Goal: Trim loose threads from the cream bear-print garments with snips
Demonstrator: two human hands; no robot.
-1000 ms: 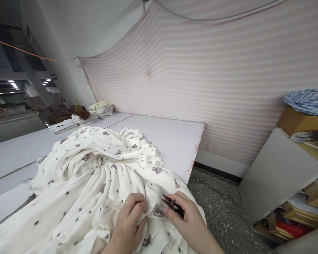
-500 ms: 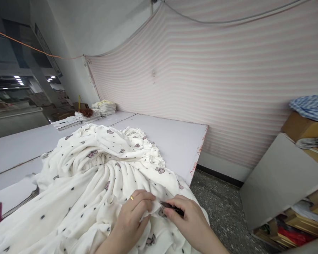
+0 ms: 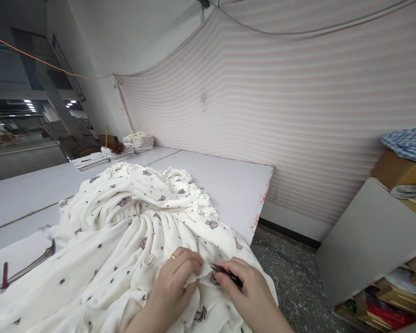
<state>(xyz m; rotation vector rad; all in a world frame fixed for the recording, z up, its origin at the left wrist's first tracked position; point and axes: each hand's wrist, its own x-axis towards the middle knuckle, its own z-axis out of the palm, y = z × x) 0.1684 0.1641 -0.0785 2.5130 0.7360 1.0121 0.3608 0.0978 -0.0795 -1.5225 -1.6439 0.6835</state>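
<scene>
A large white cloth [image 3: 125,231] printed with small grey bears and dots lies bunched on a white table [image 3: 225,185]. My left hand [image 3: 175,284], with a gold ring, pinches a fold of the cloth near the table's front edge. My right hand [image 3: 247,291] is closed on small dark thread snips [image 3: 225,274], whose tips touch the pinched fold right beside my left fingers.
Stacks of folded fabric [image 3: 138,141] and paper sit at the table's far left. A pink striped sheet [image 3: 298,115] covers the wall. A grey board [image 3: 367,236] and shelves with boxes stand at the right, across a speckled floor [image 3: 287,277]. A red pen [image 3: 5,275] lies at left.
The view has shifted slightly right and down. My hands stay together on the fold, and the snips have closed in on it.
</scene>
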